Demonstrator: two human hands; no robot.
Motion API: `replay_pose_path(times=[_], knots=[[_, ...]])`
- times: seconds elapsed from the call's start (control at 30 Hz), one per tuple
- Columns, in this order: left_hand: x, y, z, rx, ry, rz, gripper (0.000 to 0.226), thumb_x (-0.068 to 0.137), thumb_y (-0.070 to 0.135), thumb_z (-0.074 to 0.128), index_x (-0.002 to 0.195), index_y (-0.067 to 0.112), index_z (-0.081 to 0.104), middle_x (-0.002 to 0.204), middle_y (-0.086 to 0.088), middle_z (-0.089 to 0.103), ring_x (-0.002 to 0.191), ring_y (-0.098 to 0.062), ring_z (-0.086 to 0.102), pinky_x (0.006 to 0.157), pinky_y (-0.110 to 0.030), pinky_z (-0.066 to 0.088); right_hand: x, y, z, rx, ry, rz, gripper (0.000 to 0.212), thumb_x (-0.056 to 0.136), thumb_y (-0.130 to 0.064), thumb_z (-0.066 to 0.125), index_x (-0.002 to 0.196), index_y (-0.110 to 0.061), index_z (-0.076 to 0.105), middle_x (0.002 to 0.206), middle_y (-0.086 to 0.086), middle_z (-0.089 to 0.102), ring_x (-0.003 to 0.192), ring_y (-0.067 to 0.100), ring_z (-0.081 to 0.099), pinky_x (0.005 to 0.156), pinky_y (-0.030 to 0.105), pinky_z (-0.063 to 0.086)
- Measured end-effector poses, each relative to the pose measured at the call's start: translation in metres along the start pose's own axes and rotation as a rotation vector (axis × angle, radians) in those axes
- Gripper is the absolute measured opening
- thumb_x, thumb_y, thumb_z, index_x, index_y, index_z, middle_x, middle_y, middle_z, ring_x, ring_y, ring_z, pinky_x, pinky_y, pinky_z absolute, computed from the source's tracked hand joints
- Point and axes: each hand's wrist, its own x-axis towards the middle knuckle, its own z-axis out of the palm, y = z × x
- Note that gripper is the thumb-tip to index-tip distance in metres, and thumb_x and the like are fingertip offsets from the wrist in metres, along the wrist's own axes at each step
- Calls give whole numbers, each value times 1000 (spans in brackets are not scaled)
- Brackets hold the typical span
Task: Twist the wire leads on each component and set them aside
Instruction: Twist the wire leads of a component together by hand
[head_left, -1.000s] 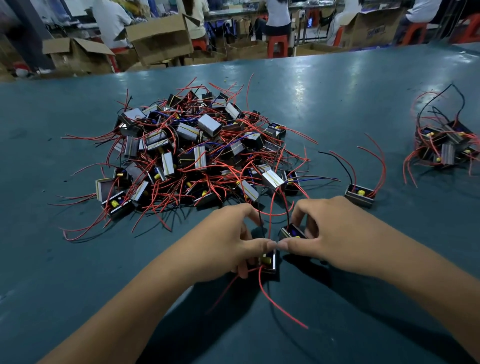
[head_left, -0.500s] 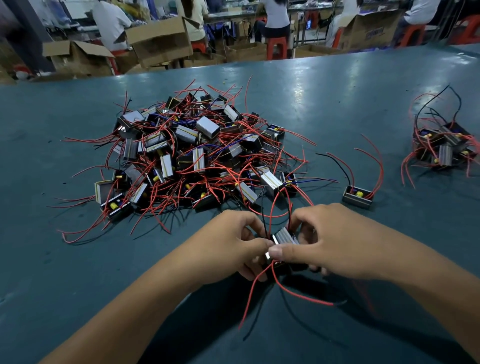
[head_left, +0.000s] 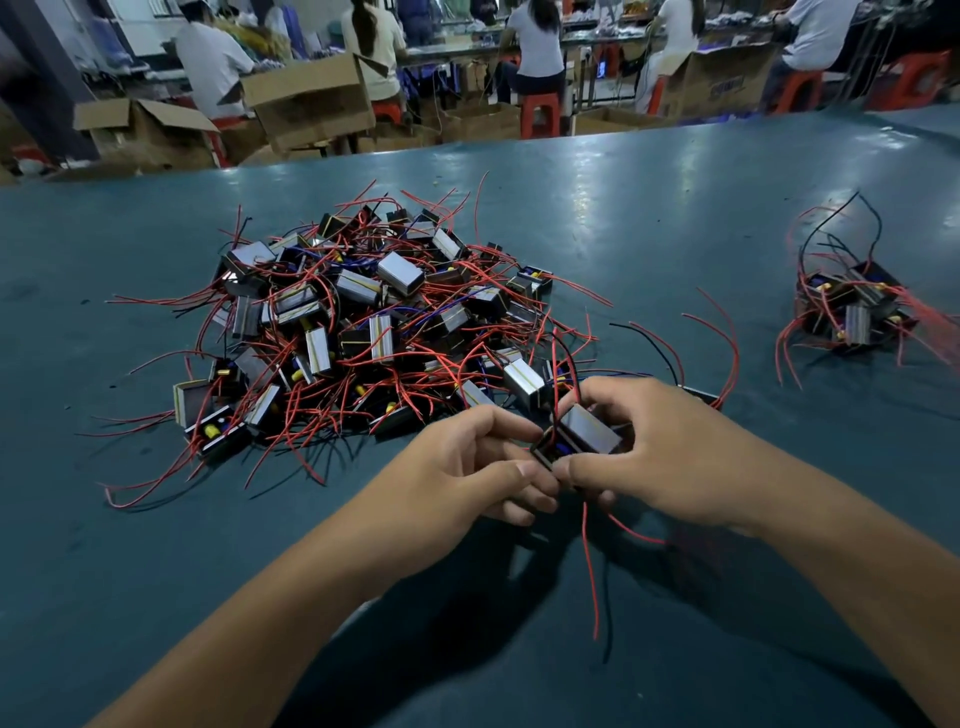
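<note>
A small black and silver component (head_left: 584, 431) sits between my two hands, just above the teal table (head_left: 571, 208). My left hand (head_left: 467, 467) pinches its near left corner with thumb and fingers. My right hand (head_left: 660, 447) curls round its right side, thumb at the near edge. Red and black leads (head_left: 589, 571) hang down from it toward me, and others stick up behind. A big pile of like components with red leads (head_left: 374, 332) lies beyond my left hand. A smaller group of components (head_left: 852, 312) lies at the far right.
One single component (head_left: 701, 396) with long red and black leads lies just behind my right hand. Cardboard boxes (head_left: 311, 98) and seated people at other benches are past the table's far edge.
The component has turned in my hands, its silver face now up. Its leads, spread sideways before, now hang toward me. Both hands have stayed in the same spot.
</note>
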Motion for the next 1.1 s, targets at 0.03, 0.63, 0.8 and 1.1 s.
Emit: replay_pose_path(times=[0.03,0.63,0.8,1.1], knots=[[1,-1,-1,-3,9,21,18,99,-3,53,115,5,57,95,-18,74,84,-22,72,75,-29,59,1,1,0,-6,7,-18,20,82,-31,78,95,-25,64,80,-6,73,67,12,70,74,44,57],[5,-2,-3,69,149,344,39,78,31,77,115,21,69,94,-5,74,82,-19,71,77,-26,57,-2,-6,-5,875,-154,25,33,81,-19,68,107,0,61,103,23,72,95,32,73,74,34,61],[7,1,-7,-103,195,309,18,85,20,70,102,16,68,90,-5,72,80,-19,71,71,-28,57,1,-4,-5,738,-49,13,38,75,-24,73,108,-7,68,99,13,70,92,18,63,77,30,55],[5,4,8,227,205,281,32,86,38,71,99,11,61,65,-1,65,54,-17,62,57,-22,53,1,-7,13,770,69,-107,27,68,-26,83,92,-17,74,86,4,76,80,13,70,72,19,55]])
